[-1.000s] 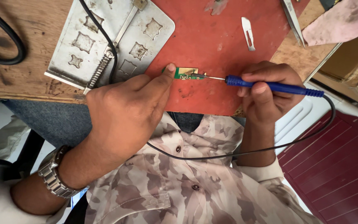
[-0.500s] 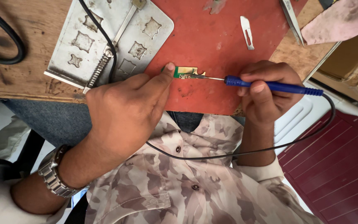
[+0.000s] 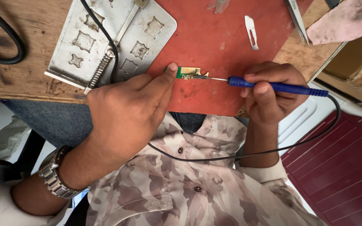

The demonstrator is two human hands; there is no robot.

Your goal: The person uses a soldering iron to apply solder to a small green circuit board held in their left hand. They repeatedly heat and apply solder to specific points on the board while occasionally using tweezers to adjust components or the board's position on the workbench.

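A small green circuit board lies on a red mat near the table's front edge. My left hand, with a metal watch on the wrist, pins the board's left end down with a fingertip. My right hand grips a blue-handled soldering iron like a pen. The iron's thin metal tip touches the board's right side. Its black cord loops down across my patterned shirt.
A grey metal plate with star-shaped cutouts lies left of the mat, crossed by a coiled spring and a black wire. A loose scalpel blade, tweezers and a pink cloth lie at the back right. A thick black cable curves at far left.
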